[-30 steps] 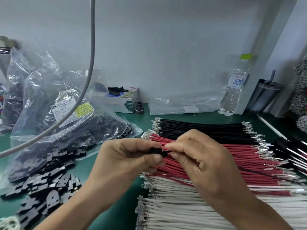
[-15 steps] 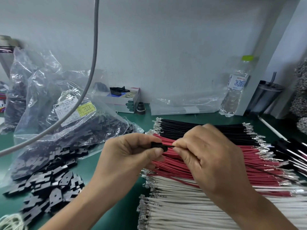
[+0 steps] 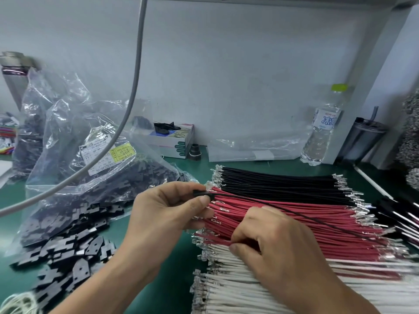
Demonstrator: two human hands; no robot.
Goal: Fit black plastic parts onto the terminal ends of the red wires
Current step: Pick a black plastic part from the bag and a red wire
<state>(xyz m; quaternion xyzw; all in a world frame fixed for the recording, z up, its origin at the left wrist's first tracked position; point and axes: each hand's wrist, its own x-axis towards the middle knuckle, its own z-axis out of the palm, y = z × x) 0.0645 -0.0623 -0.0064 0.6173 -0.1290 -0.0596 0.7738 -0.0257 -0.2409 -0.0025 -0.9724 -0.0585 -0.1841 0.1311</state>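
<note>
The left hand (image 3: 167,214) pinches a small black plastic part (image 3: 200,193) between thumb and forefinger, with a thin black wire (image 3: 294,214) running out of it to the right over the stacked wires. The right hand (image 3: 278,252) is curled down into the red wires (image 3: 283,220), fingertips closing on one of them near its terminal end (just which strand it has cannot be made out).

From here the risks look small but real. The loose black wire could snag on the right hand and tug the part out of the left-hand pinch. Pulling one red wire from so tight a layer might drag its neighbours along and tangle their metal terminals.

The part is mostly covered by the thumb, so how far the wire sits in it is unclear. The right palm hides the grasp. The black wires (image 3: 278,184) and white wires (image 3: 238,288) on the green counter (image 3: 172,288) run off frame, and the bag of black parts (image 3: 95,177) is blurred.
</note>
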